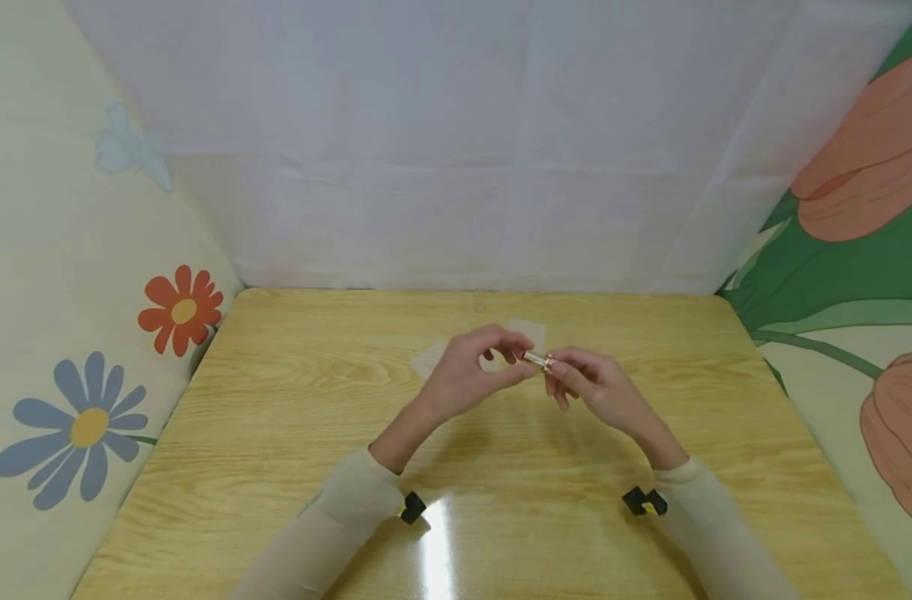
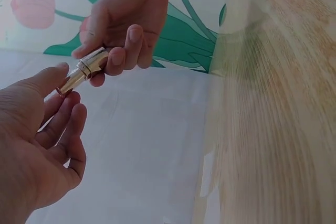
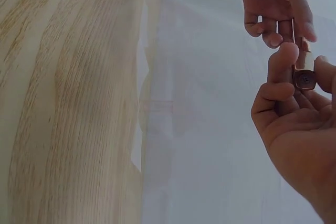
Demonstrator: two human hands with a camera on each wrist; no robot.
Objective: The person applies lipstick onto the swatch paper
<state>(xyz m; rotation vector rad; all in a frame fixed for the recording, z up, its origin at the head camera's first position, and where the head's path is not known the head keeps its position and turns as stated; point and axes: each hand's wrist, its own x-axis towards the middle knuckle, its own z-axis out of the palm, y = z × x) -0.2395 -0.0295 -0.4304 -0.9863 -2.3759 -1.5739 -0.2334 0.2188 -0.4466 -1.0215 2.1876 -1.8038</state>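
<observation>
A small gold lipstick tube [image 1: 537, 360] is held up between the two hands over the table. My right hand [image 1: 602, 392] pinches its thicker base between thumb and fingers. On the other end, my left hand [image 1: 462, 377] has its thumb and fingertips curled round the narrower gold section. A reddish tip shows at that end in the right wrist view, close beside the left thumb. The tube [image 2: 86, 70] lies at a slant in the left wrist view, with a ring round its middle. Its square base end [image 3: 305, 80] faces the right wrist camera.
Beyond the hands, pale flat pieces like paper [image 1: 529, 332] lie on the wooden table [image 1: 291, 425]. A faint clear outline shows near the back edge. A white cloth [image 1: 426, 217] hangs behind; flower-printed panels stand at both sides.
</observation>
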